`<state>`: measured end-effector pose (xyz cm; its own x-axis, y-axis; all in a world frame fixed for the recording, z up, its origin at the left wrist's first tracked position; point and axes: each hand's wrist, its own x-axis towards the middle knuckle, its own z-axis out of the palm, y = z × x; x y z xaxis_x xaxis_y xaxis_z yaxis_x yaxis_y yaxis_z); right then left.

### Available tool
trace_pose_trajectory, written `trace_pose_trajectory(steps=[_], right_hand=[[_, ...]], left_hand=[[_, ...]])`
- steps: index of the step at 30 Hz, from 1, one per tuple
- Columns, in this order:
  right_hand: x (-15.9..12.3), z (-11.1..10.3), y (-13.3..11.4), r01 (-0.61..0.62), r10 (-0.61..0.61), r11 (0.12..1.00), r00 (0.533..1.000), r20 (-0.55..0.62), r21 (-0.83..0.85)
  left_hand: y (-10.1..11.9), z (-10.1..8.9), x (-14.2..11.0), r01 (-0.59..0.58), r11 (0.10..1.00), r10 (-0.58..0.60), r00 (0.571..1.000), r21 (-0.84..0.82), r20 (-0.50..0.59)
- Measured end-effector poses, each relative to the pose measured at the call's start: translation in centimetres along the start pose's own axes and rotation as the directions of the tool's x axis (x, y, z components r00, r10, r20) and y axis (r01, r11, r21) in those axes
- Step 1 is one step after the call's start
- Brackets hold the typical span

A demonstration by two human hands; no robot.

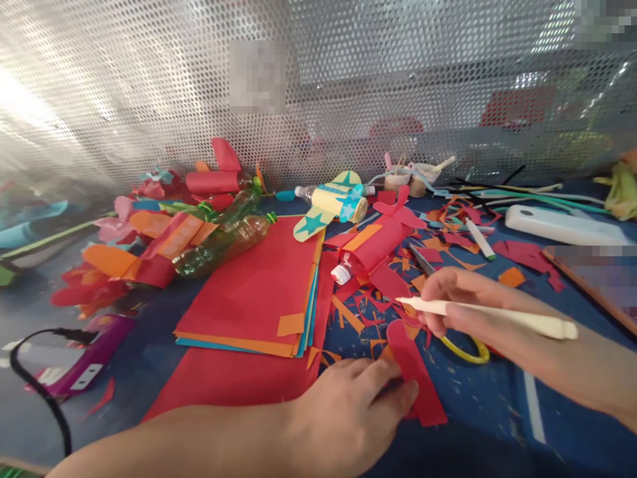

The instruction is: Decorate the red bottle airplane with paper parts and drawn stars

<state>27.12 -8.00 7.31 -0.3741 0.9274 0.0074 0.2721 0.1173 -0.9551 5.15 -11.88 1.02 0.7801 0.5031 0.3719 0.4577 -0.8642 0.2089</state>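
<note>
My right hand [458, 305] grips a cream-white felt-tip pen [517, 320], its tip pointing left over the paper scraps. Against the left edge of a red paper strip [423, 385] with a rounded top end, my left hand [348, 411] has its fingers bent, holding the strip on the blue table. Partly behind my right hand lie scissors; a yellow handle loop [468, 352] and a grey blade [422, 259] show. Just beyond is a plastic bottle wrapped in red paper [375, 245], with paper wings and a white cap.
A stack of coloured paper [249, 285] lies left of centre. Paper-covered bottles [164, 245] and a green bottle [223, 245] crowd the left. A purple box [84, 352] with a black cable is nearer. A white marker [480, 239] lies among scraps. Perforated metal [323, 86] stands behind.
</note>
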Motion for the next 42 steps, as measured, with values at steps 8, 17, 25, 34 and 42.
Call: trace_pose_trajectory(steps=[8, 17, 25, 34, 42], right_hand=[[-2.0, 2.8, 4.1, -0.242, 0.271, 0.938, 0.958, -0.092, 0.248], [-3.0, 2.9, 4.6, -0.169, 0.18, 0.98, 0.978, -0.108, 0.109], [-3.2, 2.6, 5.3, -0.157, 0.161, 0.986, 0.984, -0.08, 0.056], [-3.2, 2.7, 5.7, -0.185, 0.183, 0.982, 0.982, -0.051, -0.037], [-3.5, 2.7, 5.8, -0.212, 0.211, 0.977, 0.976, -0.056, -0.016]], left_hand=[[-0.2, 1.0, -0.6, -0.062, 0.993, 0.047, 0.989, 0.102, 0.143], [-0.3, 0.3, -0.6, -0.126, 0.979, 0.108, 0.988, 0.163, 0.113], [-0.2, 0.7, -1.2, -0.06, 0.977, 0.013, 0.974, 0.203, 0.227], [-0.1, 0.4, -0.5, -0.08, 0.971, 0.039, 0.983, 0.225, 0.179], [-0.3, 0.5, -0.2, -0.098, 0.963, 0.048, 0.979, 0.252, 0.2]])
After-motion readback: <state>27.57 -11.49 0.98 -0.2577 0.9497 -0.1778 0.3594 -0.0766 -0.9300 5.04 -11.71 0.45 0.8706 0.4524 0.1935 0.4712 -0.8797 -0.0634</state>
